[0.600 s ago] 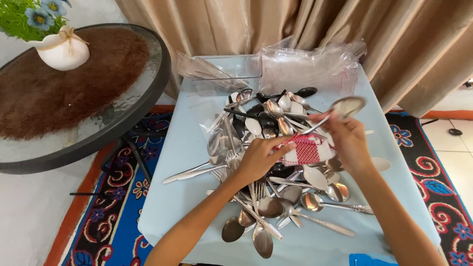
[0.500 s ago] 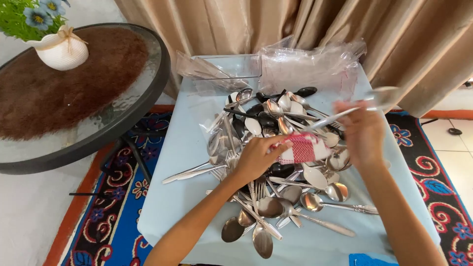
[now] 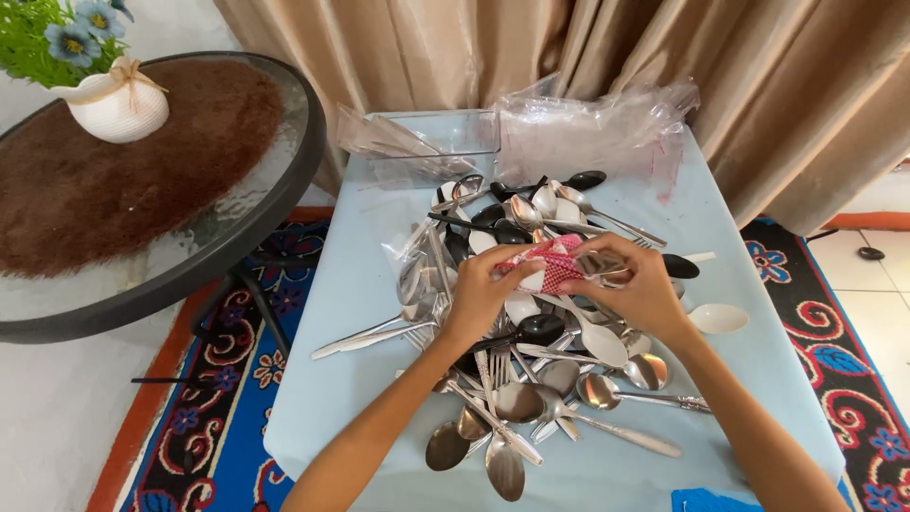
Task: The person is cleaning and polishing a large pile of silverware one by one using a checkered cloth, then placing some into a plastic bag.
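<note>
Red-and-white checked cloth (image 3: 550,265) sits pinched between both hands above a heap of metal spoons and forks (image 3: 517,379) on the pale blue table (image 3: 332,341). In the head view, the left hand (image 3: 483,289) grips its left end with curled fingers, and the right hand (image 3: 630,284) closes its fingertips on the right end, where a spoon handle may be tucked in; that part is hard to make out. Much of the cloth is hidden by the fingers. Clear plastic bags (image 3: 588,128) lie crumpled at the table's far edge. Both forearms are cut off by the lower frame.
</note>
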